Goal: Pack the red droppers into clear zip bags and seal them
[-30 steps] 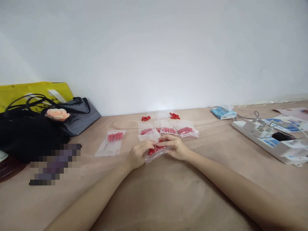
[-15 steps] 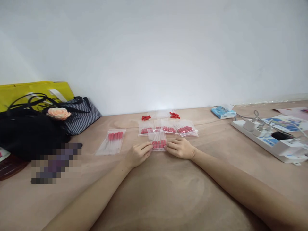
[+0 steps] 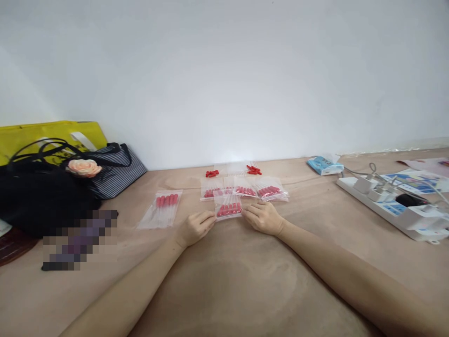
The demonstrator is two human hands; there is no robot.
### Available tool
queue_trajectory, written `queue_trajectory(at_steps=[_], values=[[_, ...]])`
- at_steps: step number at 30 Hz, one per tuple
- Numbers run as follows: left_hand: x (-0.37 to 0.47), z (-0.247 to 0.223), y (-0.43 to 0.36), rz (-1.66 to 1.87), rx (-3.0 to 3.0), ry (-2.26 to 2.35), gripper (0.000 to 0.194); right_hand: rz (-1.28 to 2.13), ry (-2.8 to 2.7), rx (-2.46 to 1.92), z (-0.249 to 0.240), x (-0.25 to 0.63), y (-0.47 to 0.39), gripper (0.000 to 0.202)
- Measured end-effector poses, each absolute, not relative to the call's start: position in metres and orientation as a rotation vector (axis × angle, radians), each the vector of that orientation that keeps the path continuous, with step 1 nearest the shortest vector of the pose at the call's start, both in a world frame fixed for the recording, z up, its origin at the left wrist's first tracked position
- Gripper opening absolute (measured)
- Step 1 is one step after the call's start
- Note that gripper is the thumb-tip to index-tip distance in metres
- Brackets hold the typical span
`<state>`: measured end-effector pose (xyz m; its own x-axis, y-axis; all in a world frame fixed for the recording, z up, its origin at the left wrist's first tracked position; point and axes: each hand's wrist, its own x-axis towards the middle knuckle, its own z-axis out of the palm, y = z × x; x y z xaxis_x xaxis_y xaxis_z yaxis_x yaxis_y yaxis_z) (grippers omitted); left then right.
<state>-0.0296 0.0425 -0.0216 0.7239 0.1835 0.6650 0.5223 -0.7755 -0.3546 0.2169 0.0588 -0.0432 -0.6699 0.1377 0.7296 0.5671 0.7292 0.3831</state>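
A small clear zip bag (image 3: 228,209) lies in front of me, with several red-bulbed clear droppers inside. My left hand (image 3: 197,226) is closed, its fingertips pinching the bag's left edge. My right hand (image 3: 263,217) has its fingers pressed together at the bag's right edge. Behind this bag, a row of similar filled bags (image 3: 270,191) lies partly overlapping. To the left, a separate bag (image 3: 163,209) holds several droppers with red bulbs toward the far end.
Two small piles of loose red bulbs (image 3: 254,170) lie near the wall. At left are a striped bag (image 3: 119,171), a black bag (image 3: 42,201) and a yellow bag (image 3: 98,133). On the right sit a blue tissue pack (image 3: 325,166) and a white power strip (image 3: 375,206) with plugs and cables.
My left hand has shifted slightly left, to the bag's left edge. The bag's front now shows wider and flatter between my hands. My right hand has barely moved.
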Motion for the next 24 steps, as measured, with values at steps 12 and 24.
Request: queue_trajectory(at_steps=[12, 24], values=[[-0.024, -0.018, 0.04, -0.89, -2.431, -0.492, 0.013, -0.724, -2.225, -0.592, -0.039, 0.211, 0.055, 0.021], [-0.003, -0.022, 0.042, -0.925, -2.398, -0.391, 0.01, -0.639, -2.232, -0.527, -0.038, 0.189, 0.049, 0.019]])
